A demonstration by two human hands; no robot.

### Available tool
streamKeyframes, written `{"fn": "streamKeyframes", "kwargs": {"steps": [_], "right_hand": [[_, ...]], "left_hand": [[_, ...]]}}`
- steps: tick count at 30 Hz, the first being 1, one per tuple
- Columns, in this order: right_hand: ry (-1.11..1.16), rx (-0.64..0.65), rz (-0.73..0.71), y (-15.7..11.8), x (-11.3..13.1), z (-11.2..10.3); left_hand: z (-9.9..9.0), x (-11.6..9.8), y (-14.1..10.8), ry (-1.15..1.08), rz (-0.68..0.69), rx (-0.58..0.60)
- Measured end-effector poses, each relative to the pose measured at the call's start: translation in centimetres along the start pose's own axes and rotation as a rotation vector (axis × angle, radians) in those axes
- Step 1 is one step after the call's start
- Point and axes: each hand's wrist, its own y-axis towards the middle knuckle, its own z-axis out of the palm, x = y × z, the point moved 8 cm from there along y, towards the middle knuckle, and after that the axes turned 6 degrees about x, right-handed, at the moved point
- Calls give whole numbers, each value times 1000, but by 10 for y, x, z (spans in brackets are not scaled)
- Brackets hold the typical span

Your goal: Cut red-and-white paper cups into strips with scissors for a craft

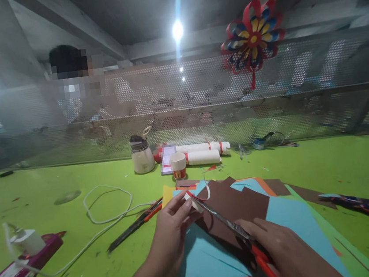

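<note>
red-handled scissors (pixel 227 220) sit in the right hand (pixel 279 239), fingers clamped round the grips, while the left hand (pixel 175 217) kinda pinches white paper (pixel 196 204) over the coloured sheets' (pixel 211 257) left edge.

left hand (pixel 175 215) pinching a little white-and-red paper bit (pixel 196 204) | right hand (pixel 278 243) on red-handled scissors (pixel 229 223), blades right up at it | brown sheet (pixel 235 201) over light blue paper (pixel 291 215) below, cup (pixel 179 168) just beyond, all on a bright green desk (pixel 76 275)
</note>
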Motion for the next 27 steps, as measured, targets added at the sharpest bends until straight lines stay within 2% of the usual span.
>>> {"fn": "streamKeyframes", "kwargs": {"steps": [11, 17, 27], "right_hand": [[49, -109, -43, -5, 4, -9], [43, -52, -63, -1, 5, -4], [185, -29, -131, -1, 15, -14]], "left_hand": [[1, 2, -1, -34, -22, -5], [-1, 2, -1, -50, -18, -14], [3, 0, -1, -68, -2, 34]]}}
